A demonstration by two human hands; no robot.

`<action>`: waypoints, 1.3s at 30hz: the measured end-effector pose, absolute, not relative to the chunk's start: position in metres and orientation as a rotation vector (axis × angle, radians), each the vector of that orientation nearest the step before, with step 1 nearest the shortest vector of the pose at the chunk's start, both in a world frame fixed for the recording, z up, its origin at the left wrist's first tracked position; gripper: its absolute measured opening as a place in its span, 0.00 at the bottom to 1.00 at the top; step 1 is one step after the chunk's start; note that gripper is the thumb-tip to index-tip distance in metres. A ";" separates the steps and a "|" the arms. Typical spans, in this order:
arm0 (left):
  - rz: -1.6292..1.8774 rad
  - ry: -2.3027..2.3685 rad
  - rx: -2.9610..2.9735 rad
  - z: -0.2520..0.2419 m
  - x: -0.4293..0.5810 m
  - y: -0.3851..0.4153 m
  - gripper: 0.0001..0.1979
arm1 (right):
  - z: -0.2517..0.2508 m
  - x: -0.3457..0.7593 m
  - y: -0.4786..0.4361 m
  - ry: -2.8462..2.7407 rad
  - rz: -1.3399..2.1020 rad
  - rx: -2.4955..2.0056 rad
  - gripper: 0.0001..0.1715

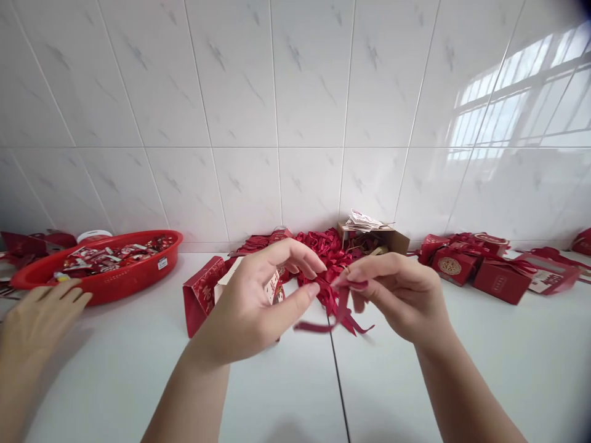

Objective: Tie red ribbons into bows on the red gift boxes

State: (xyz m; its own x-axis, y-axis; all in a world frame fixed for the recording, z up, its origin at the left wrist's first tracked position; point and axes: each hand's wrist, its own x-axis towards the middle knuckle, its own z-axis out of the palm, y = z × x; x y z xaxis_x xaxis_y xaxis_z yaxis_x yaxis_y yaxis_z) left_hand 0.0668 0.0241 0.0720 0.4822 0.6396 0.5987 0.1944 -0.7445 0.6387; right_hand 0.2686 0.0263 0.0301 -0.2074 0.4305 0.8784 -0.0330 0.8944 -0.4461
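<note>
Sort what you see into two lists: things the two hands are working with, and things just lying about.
In hand:
left hand
right hand
red ribbon
open red box

Lying about:
red tray of sweets
ribbon pile
cardboard box
finished red boxes
another person's hand

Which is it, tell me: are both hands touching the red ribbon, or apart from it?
Touching. The head view shows the left hand and right hand each pinching the red ribbon between fingertips, above the white table.

Satiny red ribbon (333, 307), glossy plastic tray (138, 274), gleaming tiled wall (295, 111).
</note>
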 end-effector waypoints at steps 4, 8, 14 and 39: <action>1.196 0.618 2.299 0.073 0.064 0.017 0.08 | 0.030 0.274 0.024 -1.844 0.579 -0.130 0.15; 1.189 0.485 2.455 0.070 0.068 0.013 0.08 | 0.031 0.270 0.024 -1.927 0.704 -0.013 0.17; 1.388 0.213 2.571 0.068 0.067 0.018 0.10 | 0.020 0.259 0.030 -1.747 0.974 0.122 0.12; 0.640 2.449 1.647 0.038 -0.064 0.131 0.23 | 0.018 0.247 0.033 -1.450 1.366 0.216 0.04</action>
